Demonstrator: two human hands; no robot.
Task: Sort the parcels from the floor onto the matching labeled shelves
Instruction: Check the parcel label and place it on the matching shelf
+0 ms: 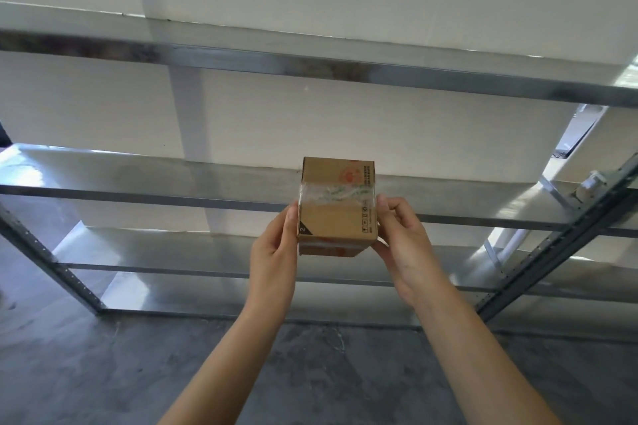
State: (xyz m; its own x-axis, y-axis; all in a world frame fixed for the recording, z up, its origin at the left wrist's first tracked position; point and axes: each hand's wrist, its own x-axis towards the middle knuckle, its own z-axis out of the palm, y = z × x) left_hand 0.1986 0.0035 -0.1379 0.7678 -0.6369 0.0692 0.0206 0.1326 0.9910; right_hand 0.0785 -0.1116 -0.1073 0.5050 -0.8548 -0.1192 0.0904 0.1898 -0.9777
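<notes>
Parcel [336,214] gripped between both hands [276,248] [402,245].

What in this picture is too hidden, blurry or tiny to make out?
- Head view: the printed text on the small brown cardboard box is too small and blurred to read, apart from a "2" on its black corner.
- Where the left hand and right hand grip the box, its sides are covered.
- No labels can be made out on the grey metal shelves.
- Other parcels lie outside the frame.
</notes>
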